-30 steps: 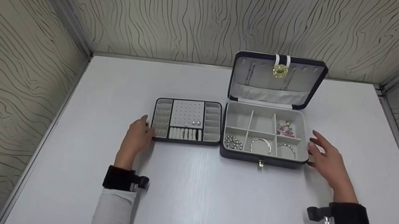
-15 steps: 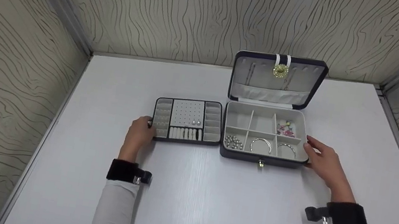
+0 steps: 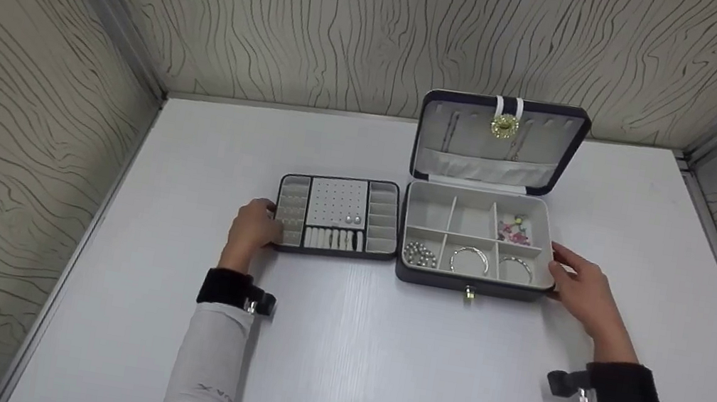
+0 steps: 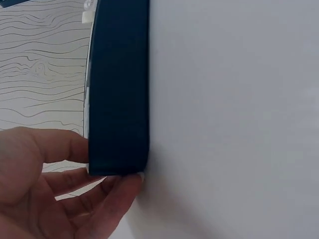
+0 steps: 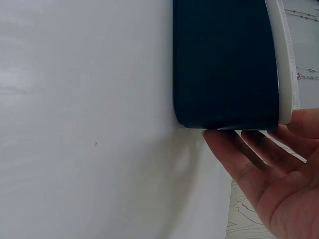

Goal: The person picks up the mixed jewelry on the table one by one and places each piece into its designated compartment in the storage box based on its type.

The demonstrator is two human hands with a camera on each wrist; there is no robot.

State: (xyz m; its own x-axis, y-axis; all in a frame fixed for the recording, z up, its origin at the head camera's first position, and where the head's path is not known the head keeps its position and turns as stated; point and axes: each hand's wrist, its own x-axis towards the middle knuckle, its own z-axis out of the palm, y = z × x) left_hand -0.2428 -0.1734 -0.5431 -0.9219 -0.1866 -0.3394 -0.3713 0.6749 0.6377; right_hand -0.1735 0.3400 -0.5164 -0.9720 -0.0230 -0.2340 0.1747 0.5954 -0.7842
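A shallow dark blue jewelry tray (image 3: 338, 203) lies on the table, its right end against a dark blue jewelry box (image 3: 471, 286) with a raised lid (image 3: 497, 140). My left hand (image 3: 251, 227) grips the tray's left end, thumb on the top edge and fingertips against the side in the left wrist view. On the box's right side my right hand (image 3: 581, 286) holds the wall, with thumb at the pale rim and fingers on the outside. The box holds a beaded piece (image 3: 420, 255), hoops (image 3: 469, 260) and colourful trinkets (image 3: 513, 230). Two earrings (image 3: 353, 220) sit on the tray's pierced panel.
A white table (image 3: 334, 355) carries both pieces. A wood-grain patterned wall (image 3: 329, 24) stands behind the lid, with more walls left and right. Necklaces (image 3: 450, 131) hang inside the lid, and a gold clasp (image 3: 470, 293) juts from the box front.
My left hand has come forward and closed on the tray's left end. The right hand's fingers have drawn in from beside the box onto its right wall. Box and tray stay put.
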